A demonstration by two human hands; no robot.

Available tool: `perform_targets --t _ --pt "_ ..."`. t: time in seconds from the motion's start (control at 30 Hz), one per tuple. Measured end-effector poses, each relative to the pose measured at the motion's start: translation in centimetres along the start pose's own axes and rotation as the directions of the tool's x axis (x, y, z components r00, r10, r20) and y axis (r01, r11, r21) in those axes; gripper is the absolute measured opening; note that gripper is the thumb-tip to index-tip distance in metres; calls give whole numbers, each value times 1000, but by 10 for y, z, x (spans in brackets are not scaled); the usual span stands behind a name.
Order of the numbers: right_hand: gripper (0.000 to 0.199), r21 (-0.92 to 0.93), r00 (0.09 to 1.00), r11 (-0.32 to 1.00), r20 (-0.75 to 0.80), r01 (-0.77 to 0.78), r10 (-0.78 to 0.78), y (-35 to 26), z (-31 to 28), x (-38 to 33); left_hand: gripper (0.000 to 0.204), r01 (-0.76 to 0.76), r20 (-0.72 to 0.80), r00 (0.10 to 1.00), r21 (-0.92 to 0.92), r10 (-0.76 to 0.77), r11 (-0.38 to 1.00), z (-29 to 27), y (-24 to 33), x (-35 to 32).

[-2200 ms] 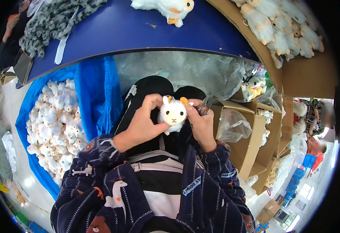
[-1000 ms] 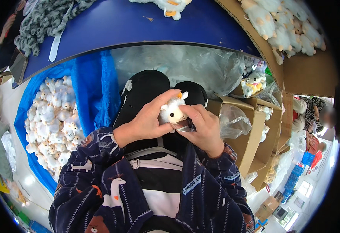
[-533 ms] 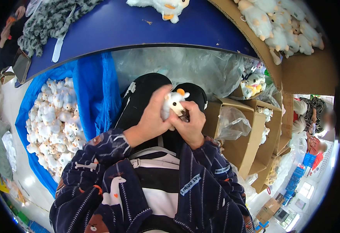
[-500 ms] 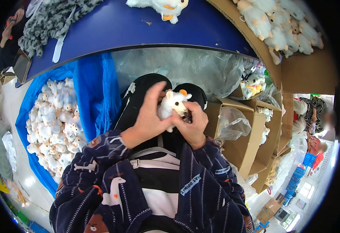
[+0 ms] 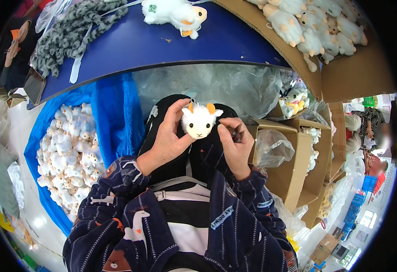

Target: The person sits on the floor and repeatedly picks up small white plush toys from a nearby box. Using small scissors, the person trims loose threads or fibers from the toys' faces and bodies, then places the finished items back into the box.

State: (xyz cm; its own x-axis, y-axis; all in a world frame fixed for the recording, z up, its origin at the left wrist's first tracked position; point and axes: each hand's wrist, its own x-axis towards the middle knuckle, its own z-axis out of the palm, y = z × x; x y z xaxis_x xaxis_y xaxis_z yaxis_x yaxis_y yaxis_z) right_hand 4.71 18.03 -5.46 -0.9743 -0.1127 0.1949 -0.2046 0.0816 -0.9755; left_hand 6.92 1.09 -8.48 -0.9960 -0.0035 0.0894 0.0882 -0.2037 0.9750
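A small white plush goat [image 5: 200,120] with orange horns and black eyes faces up over my lap. My left hand [image 5: 164,141] is closed round its side, with the thumb below the chin and the fingers behind the head. Just right of the toy, apart from it, my right hand [image 5: 237,147] is closed with its fingers curled. Something small and dark shows between the thumb and fingers there, too little of it to name. The toy's body is hidden behind its head.
At my left stands a blue sack [image 5: 40,136] full of white plush toys. Ahead, a blue table [image 5: 207,43] bears a larger white plush and grey curly fabric [image 5: 67,36]. Cardboard boxes [image 5: 293,181] stand at my right, and a carton [image 5: 357,77] of plush toys sits above them.
The plush goat has turned from side-on to face up. My right hand has let go of it and moved right, while my left hand keeps hold.
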Motion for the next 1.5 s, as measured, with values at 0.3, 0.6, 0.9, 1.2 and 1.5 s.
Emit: perform_targets --t 0.3,0.6,0.9,1.2,1.5 --pt "15 -18 994 995 45 -99 99 -3 5 -1 64 -72 -31 996 160 78 985 0 -10 -4" --pt "11 -217 988 964 67 151 -140 -21 1 11 61 -141 -9 989 277 149 950 -1 -16 -4" --pt "13 -332 996 943 90 28 2 -16 6 15 58 -163 5 985 302 170 939 -1 -17 -5" --pt "10 207 843 840 334 -501 421 -13 -24 9 60 -5 -36 999 127 9 992 -6 -7 -3" --pt "43 -4 900 928 242 -373 363 -10 0 16 66 -58 38 998 289 49 956 -7 -8 1"
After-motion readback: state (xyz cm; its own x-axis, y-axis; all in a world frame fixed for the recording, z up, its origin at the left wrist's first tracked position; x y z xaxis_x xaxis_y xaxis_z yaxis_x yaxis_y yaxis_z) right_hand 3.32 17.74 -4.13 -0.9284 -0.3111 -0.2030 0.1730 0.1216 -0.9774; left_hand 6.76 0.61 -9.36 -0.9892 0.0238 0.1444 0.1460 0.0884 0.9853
